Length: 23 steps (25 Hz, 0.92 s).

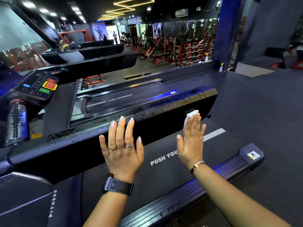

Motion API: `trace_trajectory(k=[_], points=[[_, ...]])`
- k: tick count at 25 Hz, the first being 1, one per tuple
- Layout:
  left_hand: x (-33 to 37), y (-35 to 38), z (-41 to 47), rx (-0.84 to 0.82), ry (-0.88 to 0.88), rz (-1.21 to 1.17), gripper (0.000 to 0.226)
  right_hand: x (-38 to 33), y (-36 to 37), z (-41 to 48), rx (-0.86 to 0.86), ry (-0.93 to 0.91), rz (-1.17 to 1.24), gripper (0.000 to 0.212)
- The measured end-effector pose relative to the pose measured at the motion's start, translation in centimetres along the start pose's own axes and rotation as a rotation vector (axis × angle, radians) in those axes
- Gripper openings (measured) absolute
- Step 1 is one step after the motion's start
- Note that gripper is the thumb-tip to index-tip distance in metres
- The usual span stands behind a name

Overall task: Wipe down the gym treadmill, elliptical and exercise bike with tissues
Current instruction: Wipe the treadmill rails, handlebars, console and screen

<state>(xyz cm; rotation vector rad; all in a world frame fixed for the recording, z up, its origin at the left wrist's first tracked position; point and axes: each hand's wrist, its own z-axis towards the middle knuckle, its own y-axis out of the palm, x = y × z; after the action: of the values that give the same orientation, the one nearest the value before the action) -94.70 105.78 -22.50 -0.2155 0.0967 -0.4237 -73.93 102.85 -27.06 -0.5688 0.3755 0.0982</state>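
Two hands [122,149] flat, right hand [191,145] pressing tissue [191,115]

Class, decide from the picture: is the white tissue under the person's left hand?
No: the right hand presses the tissue against the handrail, while the left hand lies bare on it.

One wide-angle view, worn on the person's head, looks forward and down over a treadmill [164,174] from very close. Both forearms enter at 6 o'clock, and the left hand [122,151] and right hand [191,145] sit near centre. The control panel [37,86] lies at 9 o'clock and weight racks [188,46] show far off toward 1 o'clock. Straight lines bow near the edges.
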Motion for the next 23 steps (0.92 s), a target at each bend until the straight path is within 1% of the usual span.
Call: trace_trajectory(k=[2,4,5,8,9,11,14,16,18,23], points=[[-0.1,0.0,0.2,-0.001,-0.001,0.001,0.055,0.3,-0.6,2.1,0.037,0.164,0.034,0.078],[-0.1,0.0,0.2,-0.001,-0.003,-0.003,0.054,-0.7,-1.3,4.1,0.067,0.251,0.084,0.080],[-0.1,0.0,0.2,-0.001,-0.004,-0.004,0.054,-1.4,-1.4,4.4,0.064,0.233,0.100,0.082],[0.0,-0.1,0.1,0.001,-0.003,-0.004,0.055,-1.8,-0.6,1.9,-0.009,0.016,0.050,0.084],[0.0,0.0,0.1,0.002,-0.002,-0.004,0.055,-1.3,-0.4,0.8,-0.030,-0.013,0.032,0.083],[-0.1,0.0,0.2,0.002,0.001,-0.004,0.055,0.5,-0.3,0.4,-0.020,0.068,0.036,0.079],[-0.1,0.0,0.2,0.004,0.007,-0.004,0.056,1.7,-1.2,3.7,0.063,0.240,0.086,0.076],[-0.1,-0.1,0.2,0.007,0.008,-0.003,0.055,1.3,-1.9,5.8,0.103,0.299,0.134,0.078],[-0.1,-0.1,0.2,0.003,0.008,-0.002,0.055,0.5,-2.0,6.0,0.099,0.265,0.143,0.080],[-0.2,0.0,0.2,0.003,0.004,-0.003,0.057,-2.1,0.5,-0.6,-0.056,-0.023,0.080,0.082]])
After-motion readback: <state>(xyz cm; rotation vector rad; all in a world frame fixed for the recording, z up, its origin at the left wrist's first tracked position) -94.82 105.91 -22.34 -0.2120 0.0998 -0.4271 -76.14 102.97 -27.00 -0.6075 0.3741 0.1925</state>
